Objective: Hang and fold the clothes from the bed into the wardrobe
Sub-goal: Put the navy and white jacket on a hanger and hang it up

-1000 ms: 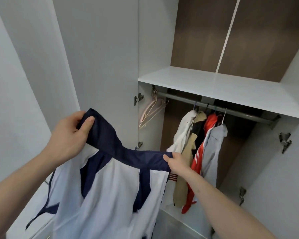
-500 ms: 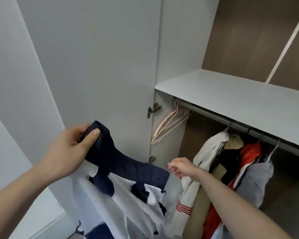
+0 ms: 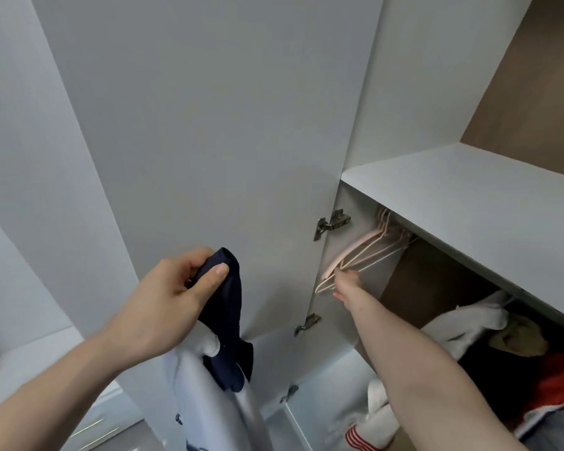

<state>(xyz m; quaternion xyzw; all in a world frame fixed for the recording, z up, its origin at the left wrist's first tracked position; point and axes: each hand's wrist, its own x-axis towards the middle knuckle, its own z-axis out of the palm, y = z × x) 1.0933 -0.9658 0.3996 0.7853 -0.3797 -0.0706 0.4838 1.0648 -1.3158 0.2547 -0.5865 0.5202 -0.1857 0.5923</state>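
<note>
Here, left hand (image 3: 163, 307): grip closed around the navy collar of the navy-and-white garment (image 3: 222, 369), which hangs before the open wardrobe door (image 3: 209, 141).
Right hand (image 3: 347, 283): reaching among the pale empty hangers (image 3: 362, 255) under the shelf (image 3: 469, 203); fingers touch them, grip state cannot be told.
Hung clothes (image 3: 469, 323): white, tan, red, at lower right.

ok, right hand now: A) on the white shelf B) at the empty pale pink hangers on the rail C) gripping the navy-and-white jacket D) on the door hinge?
B: the right hand reaches the pale pink hangers, while the left hand holds the navy-and-white jacket.
</note>
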